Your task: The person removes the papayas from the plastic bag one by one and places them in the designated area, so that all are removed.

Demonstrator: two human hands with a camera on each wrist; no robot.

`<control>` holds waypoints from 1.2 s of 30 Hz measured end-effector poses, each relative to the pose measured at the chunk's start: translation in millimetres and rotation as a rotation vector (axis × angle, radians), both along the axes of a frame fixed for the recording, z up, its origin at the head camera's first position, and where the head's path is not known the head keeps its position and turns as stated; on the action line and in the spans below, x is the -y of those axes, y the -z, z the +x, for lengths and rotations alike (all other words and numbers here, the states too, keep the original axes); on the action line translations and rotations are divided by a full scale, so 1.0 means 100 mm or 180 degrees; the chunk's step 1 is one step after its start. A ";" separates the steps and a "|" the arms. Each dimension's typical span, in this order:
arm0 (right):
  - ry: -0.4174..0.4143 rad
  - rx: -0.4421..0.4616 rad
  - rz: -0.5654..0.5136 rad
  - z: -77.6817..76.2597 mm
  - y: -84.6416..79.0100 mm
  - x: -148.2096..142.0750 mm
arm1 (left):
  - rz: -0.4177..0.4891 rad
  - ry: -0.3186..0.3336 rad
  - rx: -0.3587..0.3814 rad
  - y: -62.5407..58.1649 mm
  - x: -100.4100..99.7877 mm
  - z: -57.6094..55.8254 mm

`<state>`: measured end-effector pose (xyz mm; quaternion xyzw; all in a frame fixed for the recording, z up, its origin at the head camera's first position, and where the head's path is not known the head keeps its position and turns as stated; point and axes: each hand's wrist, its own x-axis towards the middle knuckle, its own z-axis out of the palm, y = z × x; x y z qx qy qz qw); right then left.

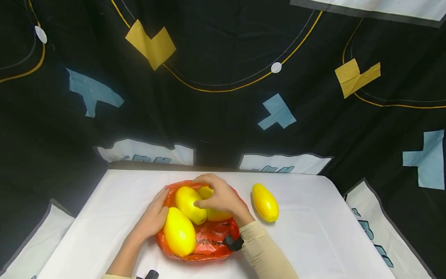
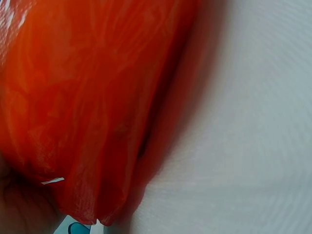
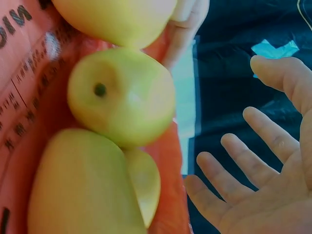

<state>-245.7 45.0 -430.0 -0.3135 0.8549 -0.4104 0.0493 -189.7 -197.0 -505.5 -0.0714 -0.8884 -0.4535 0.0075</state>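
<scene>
An open red plastic bag [image 1: 212,232] with dark print stands on the white table, several yellow mangoes inside. One large mango [image 1: 179,232] lies at its near left, and another [image 1: 189,203] leans in the middle. My left hand [image 1: 151,219] holds the bag's left rim; in the left wrist view its lower part [image 2: 27,204] shows beside the crinkled red plastic. Over the far right of the bag reaches my right hand [image 1: 219,195], nothing in its grasp. The right wrist view shows that hand's fingers [image 3: 248,161] spread apart, beside the mangoes. One more mango [image 1: 265,202] lies outside, right of the bag.
The white-covered table [image 1: 313,232] extends on both sides of the bag. Behind it hangs a black cloth [image 1: 216,128] with yellow and blue patches. A dark strap piece [image 1: 233,243] sits at my right wrist, over the bag's near edge.
</scene>
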 end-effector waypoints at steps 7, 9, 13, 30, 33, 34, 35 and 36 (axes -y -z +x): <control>-0.0081 0.0134 0.0042 0.02 0.15 0.11 | 0.0006 0.0005 -0.0010 0.01 0.00 0.00; -0.0058 0.0150 0.0112 0.03 0.18 0.14 | -0.0011 0.0005 -0.0024 0.01 0.00 0.00; 0.0023 0.0208 0.0282 0.06 0.23 0.19 | -0.0015 -0.0004 0.0020 0.01 0.00 0.00; 0.0130 0.0479 0.0406 0.04 0.39 0.27 | -0.0012 -0.0013 -0.0016 -0.01 0.00 -0.01; 0.0190 0.0556 0.0338 0.04 0.41 0.27 | -0.0012 -0.0020 -0.0008 -0.02 0.00 0.00; 0.0206 0.0562 0.0324 0.03 0.42 0.27 | -0.0001 -0.0022 0.0000 -0.01 0.00 0.00; 0.0213 0.0561 0.0312 0.03 0.43 0.27 | 0.0001 -0.0016 0.0003 -0.01 0.00 0.00; 0.0229 0.0569 0.0300 0.03 0.43 0.27 | 0.0014 -0.0030 0.0010 -0.01 -0.01 0.00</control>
